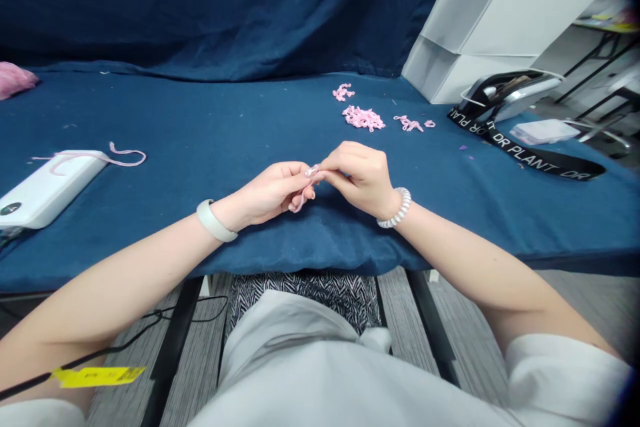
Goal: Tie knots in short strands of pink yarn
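Above the front edge of the blue-covered table, my two hands meet at the fingertips. My left hand point(280, 190), with a pale band on its wrist, is closed on a pink cord point(301, 200) whose end hangs below the fingers. The thumb and forefinger of my right hand point(357, 173) pinch at the same cord from the other side; a coil bracelet circles that wrist. Fingers hide most of the cord between the hands. Beyond them lies a pile of small pink knotted loops point(363, 118), with smaller groups beside it.
On the left, a white power bank point(55, 187) lies with a loose pink cord point(127, 158) across it. A pink bundle point(15, 80) sits at the far left. To the right are a black lettered strap point(530, 157), a pale flat box point(545, 131) and stacked white boxes point(480, 20).
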{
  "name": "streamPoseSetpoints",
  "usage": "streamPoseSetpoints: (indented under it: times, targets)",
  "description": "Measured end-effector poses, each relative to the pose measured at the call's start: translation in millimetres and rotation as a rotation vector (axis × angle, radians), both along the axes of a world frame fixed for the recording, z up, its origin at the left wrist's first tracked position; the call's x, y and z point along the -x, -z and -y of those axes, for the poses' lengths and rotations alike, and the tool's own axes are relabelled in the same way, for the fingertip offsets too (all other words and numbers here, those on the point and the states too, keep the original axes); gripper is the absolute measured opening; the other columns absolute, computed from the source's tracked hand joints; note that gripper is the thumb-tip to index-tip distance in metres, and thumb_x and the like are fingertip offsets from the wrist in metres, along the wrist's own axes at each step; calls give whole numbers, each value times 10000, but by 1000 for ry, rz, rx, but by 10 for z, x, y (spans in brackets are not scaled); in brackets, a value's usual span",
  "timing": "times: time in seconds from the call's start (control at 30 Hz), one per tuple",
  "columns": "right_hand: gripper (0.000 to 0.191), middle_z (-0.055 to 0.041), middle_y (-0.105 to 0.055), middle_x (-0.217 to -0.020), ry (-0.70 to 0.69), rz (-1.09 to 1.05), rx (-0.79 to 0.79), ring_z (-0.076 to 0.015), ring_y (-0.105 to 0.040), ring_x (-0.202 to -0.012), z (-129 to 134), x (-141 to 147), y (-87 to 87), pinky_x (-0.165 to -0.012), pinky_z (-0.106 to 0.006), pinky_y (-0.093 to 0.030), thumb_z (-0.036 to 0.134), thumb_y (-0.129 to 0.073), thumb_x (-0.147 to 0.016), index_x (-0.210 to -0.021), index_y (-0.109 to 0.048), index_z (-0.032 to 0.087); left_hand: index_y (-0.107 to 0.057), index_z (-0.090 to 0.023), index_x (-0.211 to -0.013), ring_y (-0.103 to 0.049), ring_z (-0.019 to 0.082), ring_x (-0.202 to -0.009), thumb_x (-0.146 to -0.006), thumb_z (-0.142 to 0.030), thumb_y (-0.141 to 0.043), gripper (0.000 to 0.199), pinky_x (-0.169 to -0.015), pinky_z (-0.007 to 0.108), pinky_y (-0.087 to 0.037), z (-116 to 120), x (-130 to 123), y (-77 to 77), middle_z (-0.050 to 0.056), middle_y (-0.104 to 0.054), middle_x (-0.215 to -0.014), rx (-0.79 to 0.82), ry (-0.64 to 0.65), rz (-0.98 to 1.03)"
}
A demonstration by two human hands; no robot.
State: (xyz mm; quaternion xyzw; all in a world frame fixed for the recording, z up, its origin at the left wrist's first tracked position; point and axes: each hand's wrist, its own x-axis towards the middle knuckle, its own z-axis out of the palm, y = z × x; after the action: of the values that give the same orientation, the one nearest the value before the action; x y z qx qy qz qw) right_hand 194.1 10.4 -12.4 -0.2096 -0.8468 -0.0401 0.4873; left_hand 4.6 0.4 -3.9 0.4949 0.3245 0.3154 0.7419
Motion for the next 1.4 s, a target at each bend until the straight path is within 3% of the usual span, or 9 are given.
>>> streamPoseSetpoints:
  times: [0.37,0.63,0.83,1.0,1.2,1.4]
  targets:
    - [173,-32,-662,-712,39,-56,-105,-128,-588,-652,32,17,-5,-643,-265,-465,319,-612,-902,-830,-659,169,-527,-125,-702,-508,48,-444,-690,-410,-805,398,-415,142,-382,32,-4,-12,-16,-584,-574,-21,80,29]
    - [199,-58,-683,-791,1,14,-105,-137,-618,-723,36,14,-16,-685,-269,-503,298,-555,-936,-986,-670,144,-526,-128,-683,-493,46,-432,-715,-431,-779,396,-414,140,-366,34,5,-4,-16,-566,-541,-63,92,1]
    - [162,-52,-678,-742,-85,81,-46,-123,-591,-672,56,18,-61,-662,-260,-495,214,-549,-932,-937,-685,126,-549,-117,-680,-482,40,-417,-673,-456,-804,424,-397,135,-361,41,-1,-35,-18,-553,-521,-77,85,-37]
    - [170,-17,-683,-671,-148,-12,107,-100,-597,-629,67,20,-85,-653,-240,-485,246,-600,-908,-813,-709,156,-563,-109,-698,-489,38,-403,-660,-400,-823,391,-382,137,-378,25,23,-30,-13,-598,-565,-35,82,-16]
    - [178,-19,-688,-662,-87,-123,234,-97,-612,-606,57,4,-97,-619,-229,-480,224,-633,-870,-723,-702,152,-677,-94,-780,-541,42,-511,-691,-318,-812,276,-466,149,-494,-36,52,-38,37,-678,-739,22,105,43]
    - [187,-21,-686,-668,-53,-140,249,-94,-609,-606,63,11,-111,-616,-226,-476,227,-643,-860,-696,-685,147,-749,-96,-870,-608,51,-579,-702,-249,-813,236,-584,125,-550,-115,125,-49,11,-615,-623,117,208,-15]
